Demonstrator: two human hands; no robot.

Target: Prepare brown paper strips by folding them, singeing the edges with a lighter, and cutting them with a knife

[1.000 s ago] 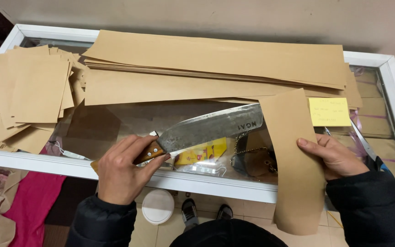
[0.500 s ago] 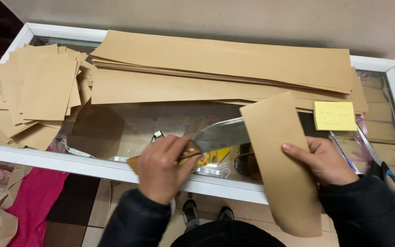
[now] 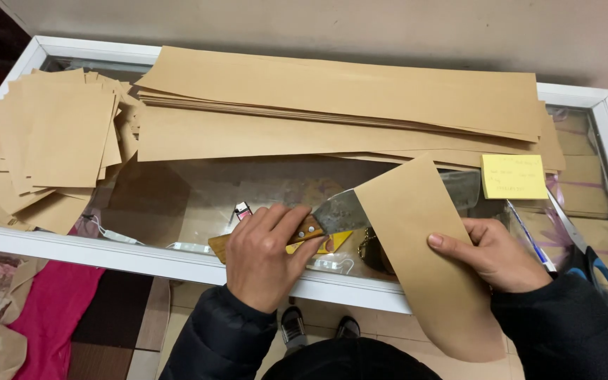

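My left hand (image 3: 262,253) grips the wooden handle of a broad cleaver-like knife (image 3: 339,213) lying flat over the glass counter top (image 3: 198,190). Most of its blade is tucked inside a folded strip of brown paper (image 3: 423,246). The blade tip shows past the paper on the far side. My right hand (image 3: 494,253) presses that strip down near the counter's front edge, and the strip's lower end hangs off the counter. Both my sleeves are dark.
Long brown paper sheets (image 3: 339,105) are stacked across the back. A pile of cut brown rectangles (image 3: 51,148) lies at the left. A yellow sticky note (image 3: 514,176), a pen (image 3: 529,236) and blue-handled scissors (image 3: 592,260) sit at the right. A white frame (image 3: 107,250) edges the counter.
The knife has slid to the right, going into the fold of the brown strip until most of the blade is covered. The strip has turned slightly under my right hand.
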